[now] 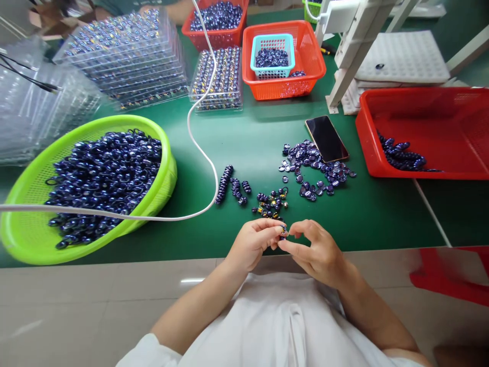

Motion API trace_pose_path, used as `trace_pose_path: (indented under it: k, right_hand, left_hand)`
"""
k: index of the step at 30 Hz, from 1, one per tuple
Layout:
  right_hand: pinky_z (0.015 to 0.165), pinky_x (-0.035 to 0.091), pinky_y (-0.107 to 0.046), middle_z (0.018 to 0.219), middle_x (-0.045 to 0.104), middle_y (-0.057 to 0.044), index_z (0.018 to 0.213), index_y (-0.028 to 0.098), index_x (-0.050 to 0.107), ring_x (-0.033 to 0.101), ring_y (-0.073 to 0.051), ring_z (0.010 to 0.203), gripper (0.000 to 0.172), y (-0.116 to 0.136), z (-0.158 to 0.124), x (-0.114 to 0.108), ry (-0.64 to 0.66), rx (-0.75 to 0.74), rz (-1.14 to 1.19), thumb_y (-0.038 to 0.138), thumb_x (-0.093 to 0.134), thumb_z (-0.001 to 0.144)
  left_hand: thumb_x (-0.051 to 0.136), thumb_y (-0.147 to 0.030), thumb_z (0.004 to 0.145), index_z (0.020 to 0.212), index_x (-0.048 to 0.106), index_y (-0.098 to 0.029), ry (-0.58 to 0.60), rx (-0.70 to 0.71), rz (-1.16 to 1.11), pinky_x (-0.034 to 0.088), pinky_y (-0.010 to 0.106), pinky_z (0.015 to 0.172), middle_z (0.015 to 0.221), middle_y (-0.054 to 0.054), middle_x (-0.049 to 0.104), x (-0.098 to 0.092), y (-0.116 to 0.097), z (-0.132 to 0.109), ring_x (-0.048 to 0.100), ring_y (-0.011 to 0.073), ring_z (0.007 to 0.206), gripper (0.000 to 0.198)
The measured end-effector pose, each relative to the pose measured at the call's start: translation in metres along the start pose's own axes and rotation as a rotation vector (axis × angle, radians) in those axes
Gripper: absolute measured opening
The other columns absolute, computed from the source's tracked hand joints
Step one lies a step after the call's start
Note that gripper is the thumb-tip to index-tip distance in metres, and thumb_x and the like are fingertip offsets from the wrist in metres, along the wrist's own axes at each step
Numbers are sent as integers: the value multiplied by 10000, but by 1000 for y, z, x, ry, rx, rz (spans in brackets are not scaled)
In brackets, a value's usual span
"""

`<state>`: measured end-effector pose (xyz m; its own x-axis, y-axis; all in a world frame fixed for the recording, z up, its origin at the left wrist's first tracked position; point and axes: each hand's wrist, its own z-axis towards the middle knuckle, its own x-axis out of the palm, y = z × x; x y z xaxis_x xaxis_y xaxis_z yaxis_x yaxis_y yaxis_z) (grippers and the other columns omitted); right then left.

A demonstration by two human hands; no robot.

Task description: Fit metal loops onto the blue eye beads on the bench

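Observation:
Between the thumb and fingertips of my left hand is a small shiny dark-blue piece. Its exact kind is hard to make out, and my fingers cover part of it. My right hand is right beside it, with thumb and forefinger apart at the piece's right side; whether a fingertip touches it I cannot tell. Just beyond my hands lies a loose cluster of dark pieces with gold parts. Short stacked rows of dark-blue rings lie left of that. Flat dark-blue caps are scattered to the right, near a phone.
A green basket full of dark rings stands left, crossed by a white cable. Filled clear trays are stacked behind. Red baskets stand at the back, and a red bin at right beside a white post.

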<state>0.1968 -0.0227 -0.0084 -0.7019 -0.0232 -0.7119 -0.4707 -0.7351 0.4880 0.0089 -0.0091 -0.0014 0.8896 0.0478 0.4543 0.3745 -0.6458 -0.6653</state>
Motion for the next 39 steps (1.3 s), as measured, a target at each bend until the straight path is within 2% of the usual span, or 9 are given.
trace_pose_path:
  k: [3,6,11,19,25,29,35,39]
  right_hand:
    - [726,534,-318,971,612,-73,1097,213,623,608,-169,852,289,-1,-2,3,-27,15,81,29,560,883]
    - [757,551,-304,945,669,-54,1118,213,577,644,-161,848,306,-1,-5,7,-108,89,190,30,578,872]
    - [773,553,-298,951,702,-48,1086,218,587,676,-164,861,320,2,-7,9,-218,201,172,8,603,845]
    - [729,563,-332,949,680,-55,1132,264,614,656,-176,832,333,7,-3,8,-242,214,181,49,613,876]
    - [706,551,-329,924,689,-49,1112,266,621,658,-176,808,290,7,-1,8,-233,234,153,74,598,897]
    - [708,542,-336,925,682,-51,1103,260,617,647,-180,814,296,9,0,8,-223,253,139,58,601,888]
    - [715,547,-320,911,673,-50,1069,242,624,653,-184,867,261,12,1,7,-217,301,158,58,580,890]
    - [676,531,-292,880,672,-38,1002,233,634,639,-164,797,174,11,4,7,-199,395,204,99,571,911]
  left_hand:
    - [855,-270,648,809,780,-121,-5,14,8,419,204,522,604,14,666,-1,2,0,541,74,515,232]
    - [844,-274,676,830,787,-141,-12,63,52,407,200,530,582,1,654,-3,4,-1,535,71,514,212]
    - [826,-293,714,860,796,-161,-21,167,159,427,208,568,597,-3,657,-4,7,-4,543,78,540,199]
    - [806,-297,719,865,806,-172,-50,231,279,485,228,574,718,32,727,6,-1,-17,570,105,578,192]
    - [783,-280,740,882,809,-181,-71,319,387,486,236,570,769,42,731,6,-1,-19,578,116,593,174]
    - [737,-231,782,891,806,-191,-71,390,446,502,241,618,857,59,744,5,1,-18,624,138,675,134]
    - [688,-191,832,925,797,-186,-22,587,607,516,270,704,842,78,736,1,6,-17,650,178,775,143]
    - [700,-222,832,929,798,-193,-32,602,613,516,275,688,826,82,734,-1,9,-13,648,186,769,140]
